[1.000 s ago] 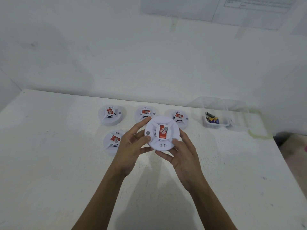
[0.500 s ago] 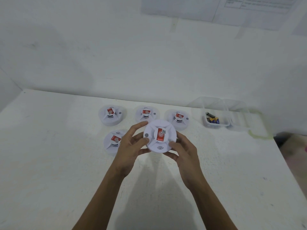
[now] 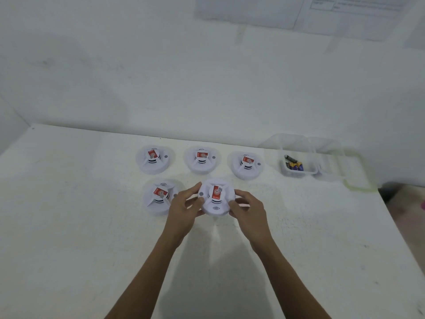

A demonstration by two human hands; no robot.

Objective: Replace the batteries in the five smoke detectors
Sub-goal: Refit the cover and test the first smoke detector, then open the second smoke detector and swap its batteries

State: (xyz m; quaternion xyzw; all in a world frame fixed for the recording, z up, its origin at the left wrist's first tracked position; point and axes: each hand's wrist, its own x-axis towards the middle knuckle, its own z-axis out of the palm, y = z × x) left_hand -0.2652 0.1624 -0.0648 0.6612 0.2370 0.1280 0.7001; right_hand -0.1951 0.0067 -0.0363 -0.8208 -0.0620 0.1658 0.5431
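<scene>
Gripping a round white plastic smoke detector with a red label (image 3: 216, 200) from both sides: left hand (image 3: 184, 210) with fingers (image 3: 194, 188) curled round its left rim and the thumb against its edge, right hand (image 3: 249, 209) likewise curled round the right rim. Held face up, low over the white tabletop (image 3: 69, 226) or perhaps resting on it; cannot tell which. Just left of the left fingers, touching nothing, a second white detector (image 3: 158, 198) of the same kind. Beyond the fingertips and well apart from them, a row of three more: left one (image 3: 153, 158), middle one (image 3: 202, 159), right one (image 3: 247, 164). Farther off, to the right of the right fingers, a clear plastic tub (image 3: 299, 172) with a few dark and yellow batteries (image 3: 294, 165) inside. All five units closed and face up, with no loose cell on the tabletop and no mark of a finished unit anywhere, so no telling how many already done. Most likely at the handling of one unit only; left for this one, by the look of it: turning over, opening the back, swapping the cell, closing again.
</scene>
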